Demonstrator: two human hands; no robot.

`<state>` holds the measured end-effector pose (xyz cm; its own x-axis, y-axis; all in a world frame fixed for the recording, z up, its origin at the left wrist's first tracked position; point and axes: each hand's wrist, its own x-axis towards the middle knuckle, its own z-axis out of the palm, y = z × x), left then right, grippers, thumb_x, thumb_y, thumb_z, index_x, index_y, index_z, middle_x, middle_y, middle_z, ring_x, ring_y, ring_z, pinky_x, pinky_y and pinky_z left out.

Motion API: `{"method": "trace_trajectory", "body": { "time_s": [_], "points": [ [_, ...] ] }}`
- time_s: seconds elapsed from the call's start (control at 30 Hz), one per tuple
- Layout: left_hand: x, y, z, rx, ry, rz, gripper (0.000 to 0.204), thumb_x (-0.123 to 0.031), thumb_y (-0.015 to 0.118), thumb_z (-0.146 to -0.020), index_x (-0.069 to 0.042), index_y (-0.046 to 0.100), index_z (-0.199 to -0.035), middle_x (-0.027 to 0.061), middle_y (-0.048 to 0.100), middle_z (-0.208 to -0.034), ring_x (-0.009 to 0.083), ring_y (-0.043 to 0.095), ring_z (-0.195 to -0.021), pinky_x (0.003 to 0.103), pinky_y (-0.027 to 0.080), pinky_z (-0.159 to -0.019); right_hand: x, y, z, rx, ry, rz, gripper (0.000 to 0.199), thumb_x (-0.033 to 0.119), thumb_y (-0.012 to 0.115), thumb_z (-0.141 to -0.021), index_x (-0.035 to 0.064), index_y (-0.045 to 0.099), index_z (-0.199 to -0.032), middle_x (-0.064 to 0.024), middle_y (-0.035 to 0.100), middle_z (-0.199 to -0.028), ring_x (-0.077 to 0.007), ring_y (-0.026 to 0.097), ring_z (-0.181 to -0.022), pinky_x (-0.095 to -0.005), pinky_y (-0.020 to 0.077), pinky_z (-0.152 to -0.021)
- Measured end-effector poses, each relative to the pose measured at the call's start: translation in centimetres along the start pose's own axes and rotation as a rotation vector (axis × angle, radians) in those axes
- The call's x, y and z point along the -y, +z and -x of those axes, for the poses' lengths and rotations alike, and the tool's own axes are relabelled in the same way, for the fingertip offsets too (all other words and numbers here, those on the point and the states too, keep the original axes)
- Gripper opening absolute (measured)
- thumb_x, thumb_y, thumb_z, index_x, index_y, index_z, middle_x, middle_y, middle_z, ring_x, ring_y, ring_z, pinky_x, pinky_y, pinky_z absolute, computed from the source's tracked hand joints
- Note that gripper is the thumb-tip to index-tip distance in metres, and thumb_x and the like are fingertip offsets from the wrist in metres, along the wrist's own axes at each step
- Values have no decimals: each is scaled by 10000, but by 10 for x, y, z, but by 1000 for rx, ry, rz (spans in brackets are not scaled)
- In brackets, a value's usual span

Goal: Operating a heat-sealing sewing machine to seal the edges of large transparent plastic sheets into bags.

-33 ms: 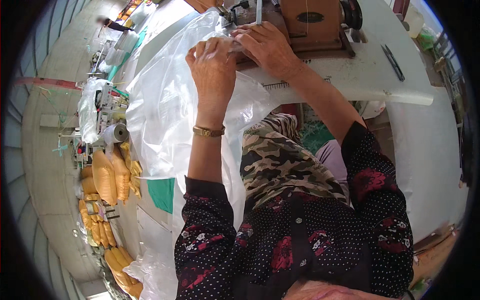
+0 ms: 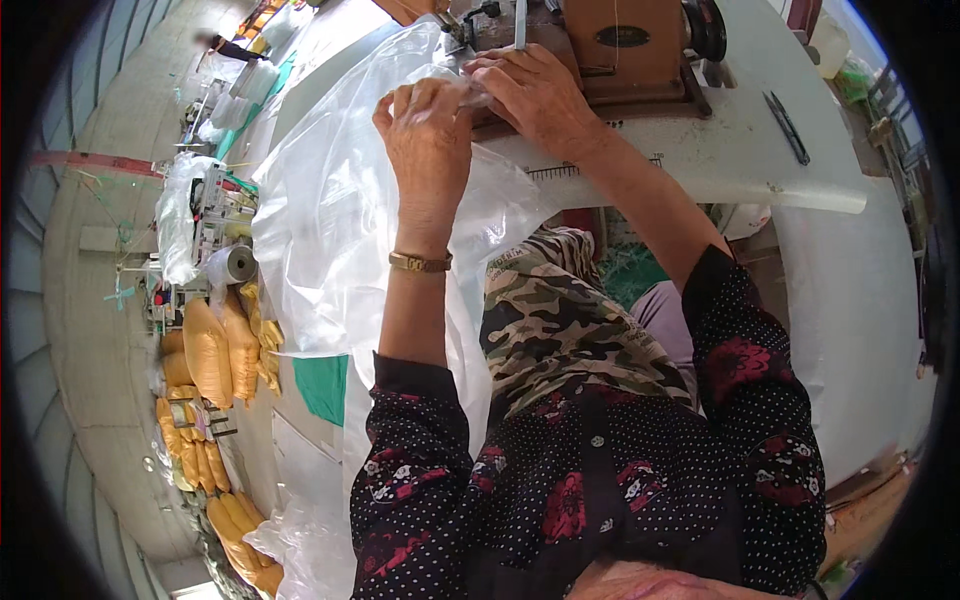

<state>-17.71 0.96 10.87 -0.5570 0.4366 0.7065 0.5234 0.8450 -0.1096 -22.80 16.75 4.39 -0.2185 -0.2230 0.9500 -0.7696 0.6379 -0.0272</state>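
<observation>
A large clear plastic sheet (image 2: pixel 330 220) drapes over the left part of the white table and hangs down at its near edge. My left hand (image 2: pixel 428 130) is closed on the gathered sheet, its fingers curled. Close beside it, my right hand (image 2: pixel 540 100) pinches the plastic, fingertips at the base of a brown sewing machine (image 2: pixel 620 45). The pinched edge is mostly hidden by the fingers. A black handwheel (image 2: pixel 705 30) is on the machine's right end.
Thread snips (image 2: pixel 787 127) lie to the right on the white table (image 2: pixel 740 165), whose near edge carries a ruler scale (image 2: pixel 555 172). Stuffed yellow sacks (image 2: pixel 208 355) stand on the floor at left, near a roll of film (image 2: pixel 240 264). Another person (image 2: pixel 228 48) is far off at upper left.
My left hand sits very slightly lower. The right hand, the sheet and the machine look the same.
</observation>
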Motion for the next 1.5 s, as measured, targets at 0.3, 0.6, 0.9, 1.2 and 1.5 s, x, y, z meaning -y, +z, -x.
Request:
{"method": "trace_trajectory", "body": {
  "time_s": [0.3,0.6,0.9,1.2,1.5],
  "points": [
    [9,18,20,-135,-8,76,163,-77,771,-744,-125,669,-864,-7,655,-982,206,593,-963,427,345,-1010,2,-7,2,72,33,-12,318,104,691,-857,90,564,-1148,-61,658,-1181,-215,601,-1146,-375,399,-1022],
    [20,29,24,-248,19,179,205,-68,773,-731,-131,652,-884,-7,636,-949,189,599,-934,457,341,-1044,1,-15,-3,61,-14,-80,264,119,695,-845,69,611,-1090,-68,625,-1182,-228,589,-1104,-375,422,-974],
    [18,30,21,-250,49,225,192,-89,768,-747,-130,631,-875,2,631,-948,188,594,-930,460,339,-1027,-2,-13,-1,19,-4,-118,223,119,687,-834,50,644,-1042,-83,612,-1085,-262,593,-1036,-380,460,-912],
    [21,32,23,-276,64,204,145,-116,753,-769,-155,652,-866,-34,607,-925,161,587,-930,508,264,-1075,-3,-13,-2,39,-41,-96,191,136,681,-831,68,644,-1006,-57,621,-1083,-248,590,-1042,-381,451,-915],
    [25,33,27,-234,80,199,190,-95,772,-754,-159,664,-896,-29,621,-927,162,592,-927,495,259,-1085,-3,-12,-2,143,-61,-49,178,190,625,-859,95,631,-1009,-26,608,-1105,-212,546,-1099,-373,396,-925]
  ]
}}
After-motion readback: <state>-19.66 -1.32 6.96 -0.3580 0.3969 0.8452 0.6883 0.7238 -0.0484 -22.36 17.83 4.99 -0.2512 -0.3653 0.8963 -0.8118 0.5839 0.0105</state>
